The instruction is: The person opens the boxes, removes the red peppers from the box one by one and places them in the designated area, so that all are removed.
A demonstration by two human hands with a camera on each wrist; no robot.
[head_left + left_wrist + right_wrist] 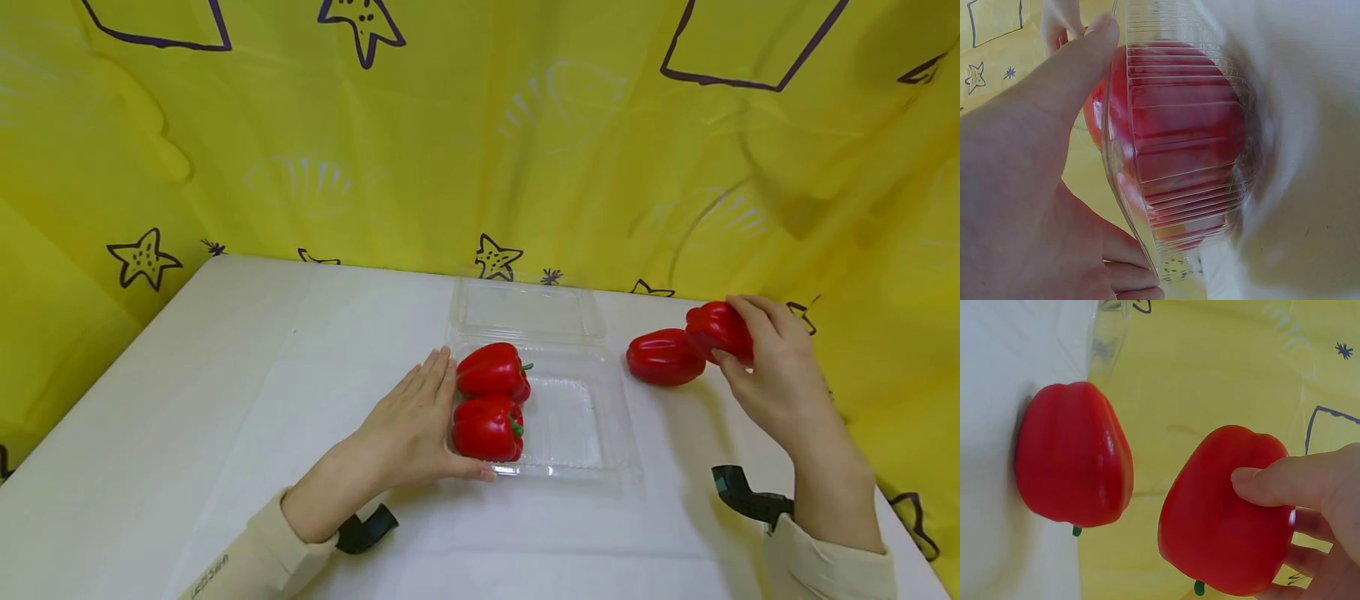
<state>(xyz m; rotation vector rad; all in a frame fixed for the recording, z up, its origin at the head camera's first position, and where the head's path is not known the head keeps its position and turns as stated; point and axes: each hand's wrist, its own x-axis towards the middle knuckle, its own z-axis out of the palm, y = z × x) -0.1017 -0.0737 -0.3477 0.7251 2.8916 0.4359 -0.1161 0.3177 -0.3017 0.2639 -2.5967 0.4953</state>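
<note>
My right hand (783,379) grips a red bell pepper (718,332), thumb on one side and fingers on the other; the right wrist view shows this pepper (1222,531) off the table. Just left of it another red bell pepper (660,360) lies on the table. A clear plastic clamshell box (566,421) lies with its lid (525,310) folded back. Two red bell peppers with green stems, a rear one (489,371) and a front one (483,432), fill its left side. Fingers extended, my left hand (412,421) rests along the box's left edge, thumb at the front corner.
The white table (315,375) runs back to a yellow curtain (420,167) with drawn stars and shells, which also hangs along the left and right sides. Black straps (367,529) sit on both wrists.
</note>
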